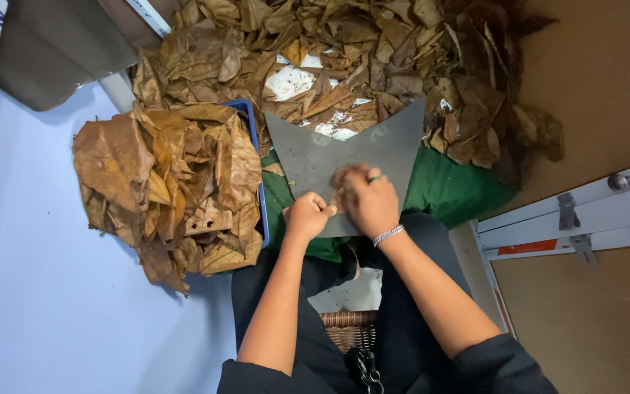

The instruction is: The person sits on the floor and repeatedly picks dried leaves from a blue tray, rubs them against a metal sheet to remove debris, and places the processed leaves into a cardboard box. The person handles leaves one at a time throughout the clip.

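Head view: both hands rest on a grey metal sheet (pixel 344 157) lying on a green cloth (pixel 453 191). Left hand (pixel 308 215) is fisted, holding nothing visible; right hand (pixel 370 201) presses a dried leaf (pixel 344 179) flat. An orange rectangular label (pixel 527 247) marks the white frame (pixel 607 211) at right.

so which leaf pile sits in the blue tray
The left pile, heaped over the blue tray on the pale floor. The bigger pile lies at the top, beyond the grey board.
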